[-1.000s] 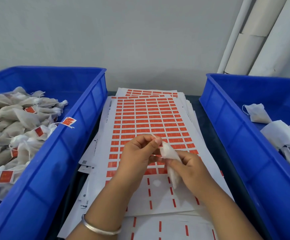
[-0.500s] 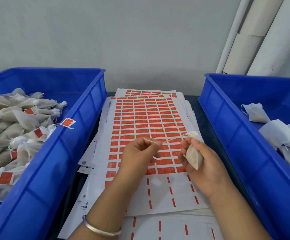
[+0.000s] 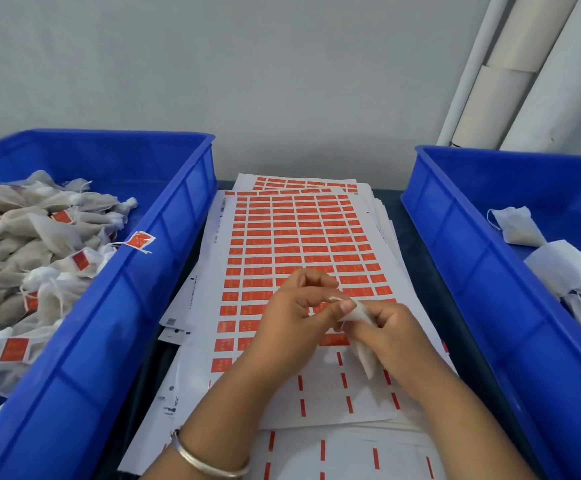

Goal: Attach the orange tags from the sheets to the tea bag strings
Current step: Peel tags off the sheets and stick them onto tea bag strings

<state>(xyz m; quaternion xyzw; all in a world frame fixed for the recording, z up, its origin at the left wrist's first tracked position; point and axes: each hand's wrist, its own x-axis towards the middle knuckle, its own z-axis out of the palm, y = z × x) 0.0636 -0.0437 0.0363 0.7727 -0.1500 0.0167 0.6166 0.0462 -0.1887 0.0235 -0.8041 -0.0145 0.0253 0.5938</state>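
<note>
Head view, lower centre of the frame, right hand [image 3: 391, 332] gripping a white tea bag [image 3: 363, 355] above the sheet of orange tags [image 3: 292, 237], left hand [image 3: 291, 322] pinching its top, tagged bags in left blue bin [image 3: 136, 282], untagged bags in right blue bin [image 3: 483, 271].

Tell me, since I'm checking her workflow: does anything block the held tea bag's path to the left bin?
Nothing visible does. Both hands hold the tea bag above the tag sheet; only the left bin's wall lies between.
</note>
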